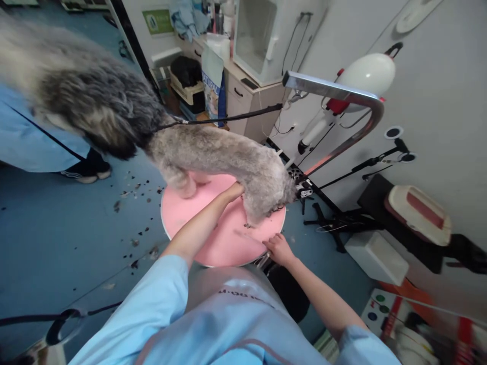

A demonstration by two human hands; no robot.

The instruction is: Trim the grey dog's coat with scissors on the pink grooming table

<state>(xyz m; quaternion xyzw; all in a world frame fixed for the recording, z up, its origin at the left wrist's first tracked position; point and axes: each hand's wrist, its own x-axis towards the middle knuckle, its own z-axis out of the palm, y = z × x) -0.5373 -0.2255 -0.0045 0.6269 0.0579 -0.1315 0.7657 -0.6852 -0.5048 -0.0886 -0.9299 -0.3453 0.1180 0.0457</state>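
- Across centre and upper left: dog [228, 152], standing, back coat short.
- Beneath: table [224, 251], round, pink-topped.
- Upper right: metal bar [335, 90]; black strap [243, 116] runs from it to the dog.
- Left hand [235, 191]: at the dog's hind leg, fingers hidden; grip cannot be told.
- Right hand [280, 249]: near the table rim, fingers closed on one end of a tool.
- Tool [251, 237]: slim, blurred, over the tabletop.
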